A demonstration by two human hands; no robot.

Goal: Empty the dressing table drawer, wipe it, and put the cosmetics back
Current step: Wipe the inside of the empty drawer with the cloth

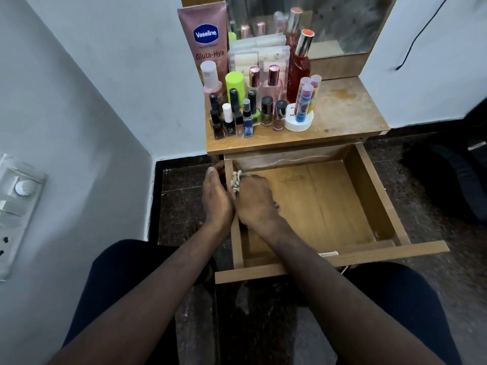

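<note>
The wooden drawer (369, 185) is pulled out and holds no cosmetics. My right hand (255, 204) is inside it at the left wall, gripping a pale knitted cloth (236, 180) that sticks out past its fingers. My left hand (217, 198) lies against the outer side of the drawer's left wall, fingers reaching toward the back; how they curl is hidden. The cosmetics stand on the table top (342, 109): a pink Vaseline tube (204, 40), several nail polish bottles (237, 117), a red perfume bottle (299, 69) and a white round holder (299, 119) with tubes.
A mirror (329, 19) rises behind the table top. A wall with a switch panel (15, 206) is at the left. The floor is dark stone (181, 201). A dark bag (453, 180) lies at the right. My knees are below the drawer front.
</note>
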